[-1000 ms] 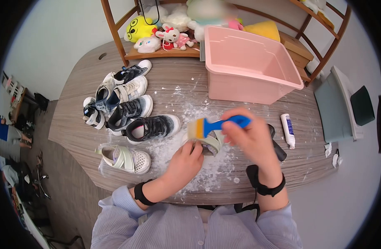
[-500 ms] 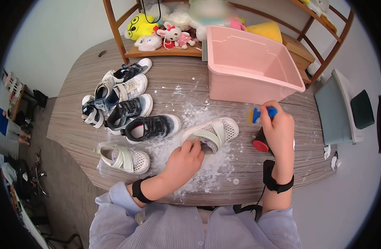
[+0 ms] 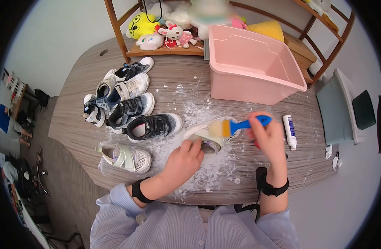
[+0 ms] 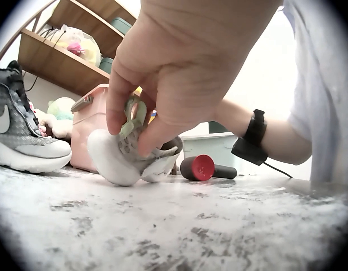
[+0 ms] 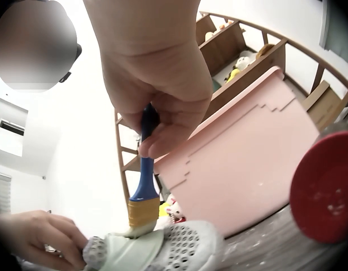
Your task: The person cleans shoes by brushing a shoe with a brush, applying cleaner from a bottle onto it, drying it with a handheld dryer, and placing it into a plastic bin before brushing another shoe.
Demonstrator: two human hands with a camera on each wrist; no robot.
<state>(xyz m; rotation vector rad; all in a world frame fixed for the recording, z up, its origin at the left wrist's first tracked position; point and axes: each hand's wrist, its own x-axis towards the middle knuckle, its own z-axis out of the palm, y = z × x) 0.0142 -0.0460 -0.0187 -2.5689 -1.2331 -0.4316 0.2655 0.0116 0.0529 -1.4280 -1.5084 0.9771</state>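
Note:
A white child's shoe (image 3: 194, 132) with pale green straps and a perforated toe sits on the powder-streaked table. My left hand (image 3: 184, 162) pinches it near the heel opening, thumb and fingers on the upper in the left wrist view. In my right hand (image 3: 267, 139) is a blue-handled paintbrush (image 3: 240, 125), gripped by its handle. Its pale bristles lie against the shoe's strap in the right wrist view. The matching shoe (image 3: 124, 157) stands to the left, beyond my left forearm.
Several dark and white sneakers (image 3: 151, 126) are grouped at the left. Behind stands a pink bin (image 3: 248, 85), before a shelf of plush toys (image 3: 174, 33). A black tool with a red round end (image 4: 202, 168) lies by my right hand, near a white tube (image 3: 289, 133).
My right hand swung the brush right, away from the shoe, then brought it back left onto the straps. My left hand has stayed at the heel.

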